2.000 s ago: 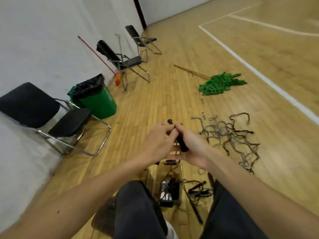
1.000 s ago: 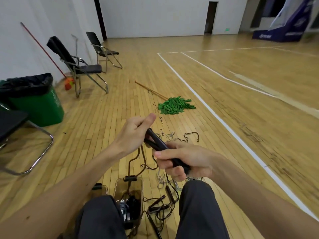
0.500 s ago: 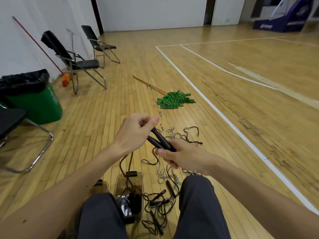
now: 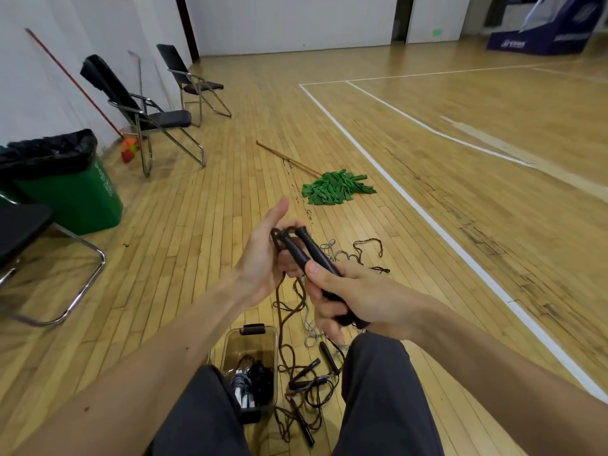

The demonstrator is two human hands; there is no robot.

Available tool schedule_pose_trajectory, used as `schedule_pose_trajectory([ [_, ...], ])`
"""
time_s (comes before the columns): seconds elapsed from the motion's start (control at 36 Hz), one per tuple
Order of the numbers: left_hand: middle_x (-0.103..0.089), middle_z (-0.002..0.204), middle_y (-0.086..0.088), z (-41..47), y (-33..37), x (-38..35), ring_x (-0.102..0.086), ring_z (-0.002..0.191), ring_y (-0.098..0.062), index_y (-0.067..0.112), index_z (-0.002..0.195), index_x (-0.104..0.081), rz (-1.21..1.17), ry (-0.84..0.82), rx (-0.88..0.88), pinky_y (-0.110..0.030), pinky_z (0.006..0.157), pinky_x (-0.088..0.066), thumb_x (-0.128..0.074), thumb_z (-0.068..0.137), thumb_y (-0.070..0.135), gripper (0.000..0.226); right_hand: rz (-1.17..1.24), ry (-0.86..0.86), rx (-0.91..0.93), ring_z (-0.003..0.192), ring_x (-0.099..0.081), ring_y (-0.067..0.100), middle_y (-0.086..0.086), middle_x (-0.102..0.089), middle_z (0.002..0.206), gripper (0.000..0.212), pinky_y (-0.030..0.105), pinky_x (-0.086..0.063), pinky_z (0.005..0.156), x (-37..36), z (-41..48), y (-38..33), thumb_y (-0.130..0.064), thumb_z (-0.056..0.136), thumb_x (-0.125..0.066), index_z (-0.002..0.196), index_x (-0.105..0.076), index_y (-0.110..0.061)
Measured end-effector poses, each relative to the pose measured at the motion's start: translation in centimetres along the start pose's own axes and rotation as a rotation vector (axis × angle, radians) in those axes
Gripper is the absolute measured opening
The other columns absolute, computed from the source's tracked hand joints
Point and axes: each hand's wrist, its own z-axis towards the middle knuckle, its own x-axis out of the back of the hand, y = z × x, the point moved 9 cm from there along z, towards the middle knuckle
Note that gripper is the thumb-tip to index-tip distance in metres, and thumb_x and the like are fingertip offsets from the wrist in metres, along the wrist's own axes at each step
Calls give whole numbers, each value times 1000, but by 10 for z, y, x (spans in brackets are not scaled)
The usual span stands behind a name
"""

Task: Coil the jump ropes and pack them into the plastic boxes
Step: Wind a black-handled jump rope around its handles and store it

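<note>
My right hand (image 4: 355,291) is closed round the jump rope (image 4: 320,260): fingers wrapped under its two black handles (image 4: 294,248), thumb pressed on top. The handles lie side by side and stick out past my thumb, up and to the left, towards my left hand (image 4: 263,258).

The left hand stands just beside the right, palm turned to it and thumb straight up. Its fingers curl in behind the handle tips, where the dark cord (image 4: 278,307) loops across them (how firmly they grip it I cannot tell). From the heel of that hand the cord hangs down to the floor.

Straight below my left wrist, between my knees, stands the clear plastic box (image 4: 230,350). Coiled ropes (image 4: 253,380) lie in its near end, one black and one pale. Just right of the box, under my right hand, loose ropes (image 4: 309,383) sprawl on the boards with their handles among them. A tangle of grey and dark ropes (image 4: 358,255) lies just beyond my right hand.

Farther out past my left thumb lies a green mop (image 4: 335,190). Well to the left of my left hand are a green bin (image 4: 72,192) and a folding chair (image 4: 148,116).
</note>
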Motion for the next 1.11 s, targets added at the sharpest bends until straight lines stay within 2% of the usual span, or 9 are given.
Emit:
schedule_pose_trajectory([
  [0.08,-40,63,-13,-3,-12,-2,-35,65,-29,4,72,-60,-40,-3,15,-36,69,-38,-35,83,85,85,-18,46,58,75,-66,23,6,-61,66,43,35,-55,76,8,2,-8,-39,104,-40,71,-65,-26],
  [0.17,-51,89,-28,-6,-24,-7,-41,79,-31,-17,101,-51,64,-24,7,-42,80,-39,-25,87,85,106,35,85,66,64,-62,21,7,-63,69,39,32,-54,61,18,3,-8,-41,103,-42,77,-57,-16],
  [0.25,-43,71,-17,-12,-40,-11,-39,62,-22,-12,97,-50,161,-5,32,-32,66,-44,-24,97,72,88,106,119,60,43,-37,11,-1,-44,58,35,21,-37,45,28,1,-9,-44,97,-47,82,-49,-13],
  [0.31,-29,57,-3,-14,-52,-11,-24,48,-14,2,80,-47,194,18,53,-24,48,-31,-29,97,66,68,101,152,54,43,-29,10,-3,-34,58,35,20,-32,42,34,2,-8,-43,99,-47,82,-48,-12],
  [0.39,-32,55,9,-13,-61,-9,-23,44,-8,19,92,-52,307,63,55,-22,42,-23,-36,95,57,41,25,279,48,46,-28,10,-4,-30,59,35,20,-31,43,53,3,1,-37,105,-45,82,-50,-12],
  [0.53,-62,69,5,-14,-50,-16,-54,56,-12,32,104,-55,913,-5,-105,-29,52,-42,-36,106,42,22,-134,441,26,49,-30,10,-7,-36,59,28,24,-28,45,80,9,24,-31,107,-47,88,-49,-11],
  [0.67,-47,65,9,-18,-41,-20,-42,50,-5,26,119,-49,1553,-177,-122,-18,46,-30,-26,107,48,34,-511,514,-36,52,-41,9,-3,-48,66,29,30,-37,53,95,15,43,-35,106,-49,89,-54,-12],
  [0.92,-50,84,5,-19,-35,-41,-48,66,-13,15,119,-51,2051,-579,-235,-22,59,-39,-22,104,52,49,-896,221,-257,57,-45,15,-1,-50,70,28,30,-36,55,70,27,71,-39,106,-45,87,-48,-20],
  [1.11,-48,69,9,-18,-17,-46,-40,56,-6,25,88,-55,1695,-717,-248,-20,55,-36,-35,102,54,38,-830,-112,-270,61,-41,20,2,-46,70,31,37,-37,58,38,11,68,-39,105,-50,85,-49,-16],
])
